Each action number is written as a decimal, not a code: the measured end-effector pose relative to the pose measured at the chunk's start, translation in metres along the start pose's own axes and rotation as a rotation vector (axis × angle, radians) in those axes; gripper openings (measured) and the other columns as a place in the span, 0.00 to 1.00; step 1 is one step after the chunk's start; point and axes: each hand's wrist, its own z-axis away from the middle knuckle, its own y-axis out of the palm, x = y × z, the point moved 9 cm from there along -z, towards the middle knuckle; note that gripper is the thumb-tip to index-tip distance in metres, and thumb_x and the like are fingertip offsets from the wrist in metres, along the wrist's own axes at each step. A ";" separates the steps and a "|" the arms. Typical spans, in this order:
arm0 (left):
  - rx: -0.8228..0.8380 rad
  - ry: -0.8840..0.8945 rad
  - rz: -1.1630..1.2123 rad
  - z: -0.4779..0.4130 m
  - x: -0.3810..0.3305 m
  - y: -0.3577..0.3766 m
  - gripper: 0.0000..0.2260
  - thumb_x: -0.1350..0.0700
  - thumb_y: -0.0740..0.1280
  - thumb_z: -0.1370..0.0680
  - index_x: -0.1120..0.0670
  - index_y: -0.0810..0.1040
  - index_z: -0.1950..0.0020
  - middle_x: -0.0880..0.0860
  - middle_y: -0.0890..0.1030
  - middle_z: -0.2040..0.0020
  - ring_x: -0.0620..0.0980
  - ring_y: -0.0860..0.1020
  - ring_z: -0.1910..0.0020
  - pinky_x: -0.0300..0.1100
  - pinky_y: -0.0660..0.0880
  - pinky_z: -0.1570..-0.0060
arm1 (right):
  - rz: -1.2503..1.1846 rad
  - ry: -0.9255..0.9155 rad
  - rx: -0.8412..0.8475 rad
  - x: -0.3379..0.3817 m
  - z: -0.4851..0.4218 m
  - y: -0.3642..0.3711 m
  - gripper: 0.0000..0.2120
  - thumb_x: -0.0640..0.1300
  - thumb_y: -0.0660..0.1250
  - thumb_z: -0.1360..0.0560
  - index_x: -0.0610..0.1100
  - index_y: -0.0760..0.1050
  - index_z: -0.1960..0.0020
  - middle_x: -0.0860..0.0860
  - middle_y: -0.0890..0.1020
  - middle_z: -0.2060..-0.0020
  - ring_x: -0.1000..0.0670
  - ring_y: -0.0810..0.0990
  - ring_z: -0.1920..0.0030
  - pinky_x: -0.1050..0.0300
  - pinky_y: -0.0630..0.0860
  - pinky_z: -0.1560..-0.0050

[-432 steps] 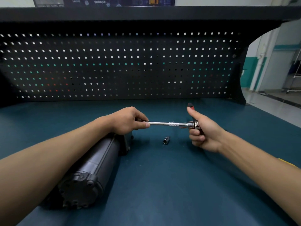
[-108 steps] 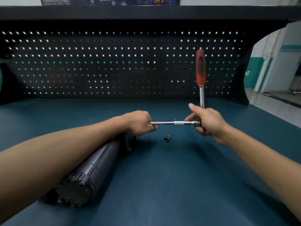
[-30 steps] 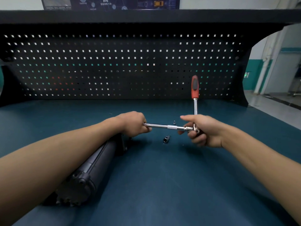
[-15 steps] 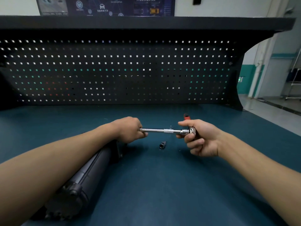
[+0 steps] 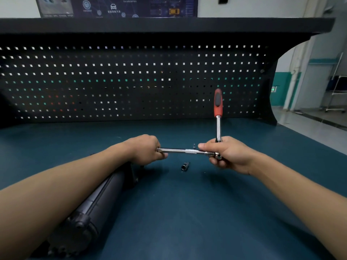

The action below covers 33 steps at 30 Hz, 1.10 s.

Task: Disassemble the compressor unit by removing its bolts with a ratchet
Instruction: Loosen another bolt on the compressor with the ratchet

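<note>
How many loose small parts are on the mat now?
2: a socket in front of the extension bar, and a tiny bolt-like piece behind it, by the right hand. More may be hidden.

both hands [image 5: 145, 148] [image 5: 226, 153] on ratchet [image 5: 217, 117] over dark compressor [image 5: 97, 201]

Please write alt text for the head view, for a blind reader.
Two hands hold a chrome ratchet, red handle upright: the right hand at its head, the left hand on its steel extension bar above a black cylindrical compressor. A dark socket lies on the teal bench.
</note>
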 end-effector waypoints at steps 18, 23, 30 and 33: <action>0.001 -0.039 0.035 0.002 0.005 -0.002 0.22 0.40 0.65 0.21 0.54 0.68 0.69 0.50 0.71 0.72 0.49 0.70 0.71 0.43 0.63 0.71 | 0.806 -0.736 -0.235 0.039 0.019 -0.002 0.14 0.57 0.73 0.27 0.48 0.83 0.48 0.55 0.85 0.58 0.50 0.84 0.55 0.49 0.79 0.52; 0.004 -0.046 0.048 0.002 0.006 -0.002 0.22 0.40 0.65 0.21 0.53 0.70 0.68 0.50 0.73 0.71 0.49 0.71 0.70 0.42 0.64 0.70 | 0.973 -1.080 -0.343 0.057 0.043 0.012 0.10 0.44 0.78 0.27 0.49 0.86 0.47 0.55 0.78 0.67 0.50 0.77 0.66 0.51 0.76 0.70; 0.001 -0.042 0.083 0.002 0.007 -0.003 0.22 0.41 0.65 0.21 0.54 0.68 0.69 0.50 0.72 0.72 0.50 0.70 0.71 0.43 0.64 0.69 | 1.019 -1.145 -0.402 0.055 0.046 0.013 0.11 0.38 0.75 0.25 0.49 0.85 0.44 0.54 0.78 0.64 0.48 0.74 0.64 0.51 0.72 0.75; -0.001 -0.044 0.072 0.002 0.007 -0.003 0.22 0.41 0.65 0.21 0.53 0.69 0.69 0.50 0.72 0.72 0.49 0.70 0.71 0.43 0.64 0.70 | 0.998 -1.106 -0.399 0.054 0.043 0.012 0.14 0.36 0.75 0.26 0.48 0.85 0.43 0.54 0.78 0.64 0.48 0.74 0.64 0.50 0.73 0.74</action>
